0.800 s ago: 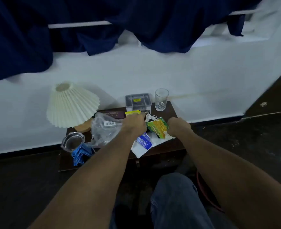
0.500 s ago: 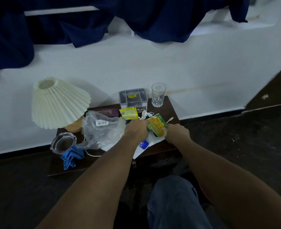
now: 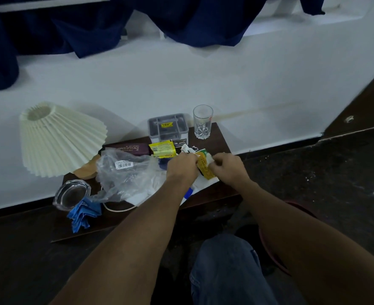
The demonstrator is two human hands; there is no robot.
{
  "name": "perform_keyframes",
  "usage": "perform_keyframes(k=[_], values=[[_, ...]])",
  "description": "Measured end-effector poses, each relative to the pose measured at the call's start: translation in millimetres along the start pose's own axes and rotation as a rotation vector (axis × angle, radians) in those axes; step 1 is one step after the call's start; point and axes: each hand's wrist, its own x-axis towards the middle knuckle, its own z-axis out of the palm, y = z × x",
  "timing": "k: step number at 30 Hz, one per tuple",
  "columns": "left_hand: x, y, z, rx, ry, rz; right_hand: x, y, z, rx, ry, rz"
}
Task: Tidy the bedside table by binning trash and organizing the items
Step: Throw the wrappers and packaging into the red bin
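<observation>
On the dark bedside table [image 3: 219,137] both hands meet over a crumpled green and yellow wrapper [image 3: 204,167]. My left hand [image 3: 181,167] pinches its left side and my right hand [image 3: 228,167] grips its right side along with a bit of white tissue [image 3: 209,160]. A clear plastic bag [image 3: 126,175] with a barcode label lies left of my left hand. A yellow sachet [image 3: 162,148] sits just behind. White paper [image 3: 200,183] lies under the wrapper.
A pleated cream lamp [image 3: 58,137] stands at the left. A glass ashtray [image 3: 71,194] and blue cloth [image 3: 83,214] sit at the front left. A grey organizer box [image 3: 167,127], a drinking glass [image 3: 202,122] and a dark optical case [image 3: 126,148] line the back. A reddish bin rim [image 3: 272,258] shows by my knee.
My hands have closed in on the green wrapper from both sides and lifted its edge. The camera has dipped closer to the table.
</observation>
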Motion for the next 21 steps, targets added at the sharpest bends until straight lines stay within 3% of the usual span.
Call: perform_keyframes(k=[5,11,21], values=[[3.7,8.6,-14.3,-0.157,0.081,0.018,-5.3,-13.0,-5.7,-0.009,-0.028,-0.088],[-1.5,19.9,-27.5,-0.315,0.08,0.085,-15.7,-10.7,-23.2,-0.163,0.051,-0.045],[-20.5,57.5,-22.7,-0.316,0.094,0.073,-66.9,44.7,-91.5,-0.247,0.081,0.043]])
